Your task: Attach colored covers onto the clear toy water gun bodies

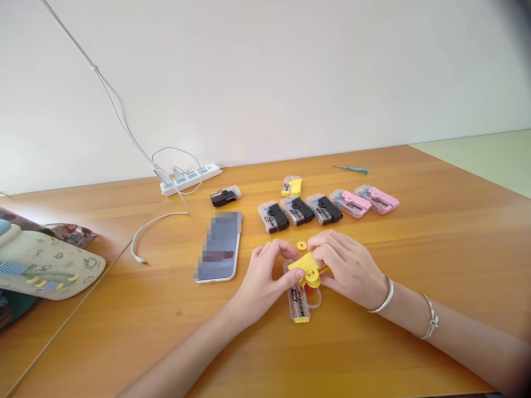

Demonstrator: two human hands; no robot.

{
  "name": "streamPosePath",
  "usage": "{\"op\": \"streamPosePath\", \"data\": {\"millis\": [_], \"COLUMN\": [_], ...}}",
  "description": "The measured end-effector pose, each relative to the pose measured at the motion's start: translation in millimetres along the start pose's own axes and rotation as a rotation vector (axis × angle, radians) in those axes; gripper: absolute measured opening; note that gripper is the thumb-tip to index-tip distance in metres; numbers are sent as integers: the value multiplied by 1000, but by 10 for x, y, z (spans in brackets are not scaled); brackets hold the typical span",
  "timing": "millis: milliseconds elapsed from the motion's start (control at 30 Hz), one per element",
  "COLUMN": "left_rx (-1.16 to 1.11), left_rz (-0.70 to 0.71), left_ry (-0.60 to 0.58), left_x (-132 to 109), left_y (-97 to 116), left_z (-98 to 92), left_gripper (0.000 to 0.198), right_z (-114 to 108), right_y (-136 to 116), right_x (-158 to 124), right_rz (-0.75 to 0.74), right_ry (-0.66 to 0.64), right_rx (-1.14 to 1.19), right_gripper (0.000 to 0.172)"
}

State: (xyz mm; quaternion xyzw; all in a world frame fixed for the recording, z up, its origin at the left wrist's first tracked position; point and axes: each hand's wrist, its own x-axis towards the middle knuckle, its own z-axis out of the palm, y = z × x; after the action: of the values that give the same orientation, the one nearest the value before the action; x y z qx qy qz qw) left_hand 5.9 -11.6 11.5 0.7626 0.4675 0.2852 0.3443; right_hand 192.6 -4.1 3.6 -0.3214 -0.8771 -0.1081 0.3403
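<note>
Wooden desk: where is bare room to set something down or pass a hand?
The wooden desk has bare room right of the pink packs and right hand, and between the phone and white cable. Crowded around the left hand, the yellow plastic part and the black packs.

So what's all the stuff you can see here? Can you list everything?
yellow plastic part: 1, yellow, held in both hands
round disc: 1, yellow, on the table by the hands
clear packet: 1, clear with yellow, under the hands
black-filled packets: 4, black, three in a row, one nearer the power strip
pink-filled packets: 2, pink, end of the row
yellow-filled packet: 1, yellow, behind the row
phone: 1, screen blurred, left of the hands
screwdriver: 1, teal, far table edge
power strip: 1, white, by the wall
cable: 1, white, from the power strip
wooden table: 1, orange-brown, under everything
patterned fabric item: 1, multicoloured, far left
left hand: 1, on the yellow plastic part
right hand: 1, on the yellow plastic part
bracelets: 2, silver, on the right arm
</note>
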Motion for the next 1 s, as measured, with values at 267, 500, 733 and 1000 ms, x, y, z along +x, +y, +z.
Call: {"op": "streamPosePath", "data": {"millis": [267, 500, 733, 1000], "left_rx": [5, -101, -66, -71], "left_rz": [-38, -77, -68, -112], "left_ry": [26, 107, 83, 196], "left_x": [23, 46, 62, 74], "left_y": [-25, -84, -66, -107], "left_z": [27, -2, -6, -18], "left_gripper": [14, 25, 21, 24], "right_z": [-20, 178, 265, 72], "right_y": [135, 379, 369, 247], "right_x": [2, -104, -134, -37], "right_rz": [157, 205, 246, 508], "right_ry": [28, -223, -245, -61], "right_rx": [30, 102, 70, 308], "right_gripper": [26, 31, 11, 4]}}
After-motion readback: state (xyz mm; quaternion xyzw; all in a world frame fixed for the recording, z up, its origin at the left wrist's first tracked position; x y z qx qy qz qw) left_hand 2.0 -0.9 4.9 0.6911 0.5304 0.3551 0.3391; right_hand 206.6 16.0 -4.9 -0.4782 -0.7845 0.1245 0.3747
